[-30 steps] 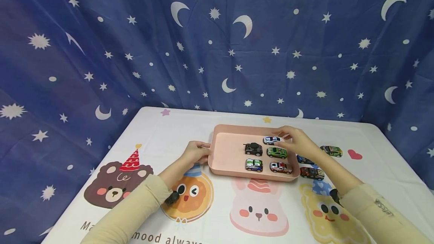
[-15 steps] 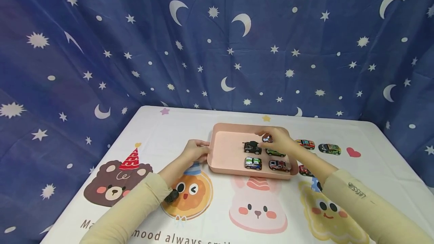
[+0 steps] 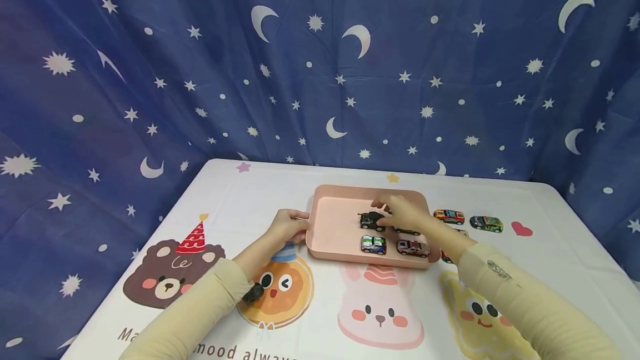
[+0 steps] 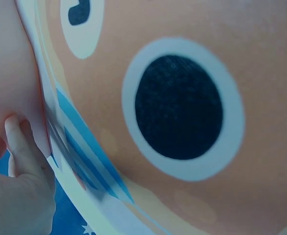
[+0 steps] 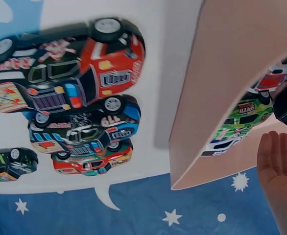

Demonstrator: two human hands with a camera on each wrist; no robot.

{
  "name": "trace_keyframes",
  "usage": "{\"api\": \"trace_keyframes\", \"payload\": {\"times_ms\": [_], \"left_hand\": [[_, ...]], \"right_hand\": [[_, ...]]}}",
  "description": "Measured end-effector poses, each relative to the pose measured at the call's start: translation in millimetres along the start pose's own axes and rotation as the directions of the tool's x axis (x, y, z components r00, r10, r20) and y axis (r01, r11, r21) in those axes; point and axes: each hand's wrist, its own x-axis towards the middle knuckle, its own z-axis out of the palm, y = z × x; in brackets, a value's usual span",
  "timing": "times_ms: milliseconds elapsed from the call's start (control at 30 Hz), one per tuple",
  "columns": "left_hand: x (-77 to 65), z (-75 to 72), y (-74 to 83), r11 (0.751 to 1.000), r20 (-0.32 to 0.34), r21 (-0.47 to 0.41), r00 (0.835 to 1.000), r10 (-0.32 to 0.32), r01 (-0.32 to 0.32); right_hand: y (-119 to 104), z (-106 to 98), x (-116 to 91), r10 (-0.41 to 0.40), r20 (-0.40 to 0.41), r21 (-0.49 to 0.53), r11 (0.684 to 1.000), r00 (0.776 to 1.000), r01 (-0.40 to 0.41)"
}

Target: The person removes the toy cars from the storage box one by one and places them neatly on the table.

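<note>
Pink, shallow and rectangular, the tray (image 3: 332,226) holds several small toy cars; setting or straightening them in rows seems the step in hand. Over it, the right hand (image 3: 406,214) has loosely extended fingers and nothing visible in its hold, close by the black toy car with a turret (image 3: 369,220). Next, probably, a light touch is called for, sparing the green patterned toy car (image 5: 244,117) nearby. The left hand (image 3: 287,228) touches the tray's left side; I cannot tell whether it pinches the rim.
</note>
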Motion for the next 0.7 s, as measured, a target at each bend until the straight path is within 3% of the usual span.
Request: {"api": "trace_keyframes", "payload": {"times_ms": [400, 700], "left_hand": [[2.1, 1.1, 1.2, 0.999, -0.014, 0.033, 1.000, -0.008, 0.008], [1.8, 1.8, 1.1, 0.999, -0.023, 0.037, 1.000, -0.007, 0.008]], "right_hand": [[-6, 0, 13, 0.036, 0.082, 0.032, 0.999, 0.996, -0.039], [1, 8, 18, -0.008, 0.091, 0.000, 1.000, 0.996, 0.008]]}}
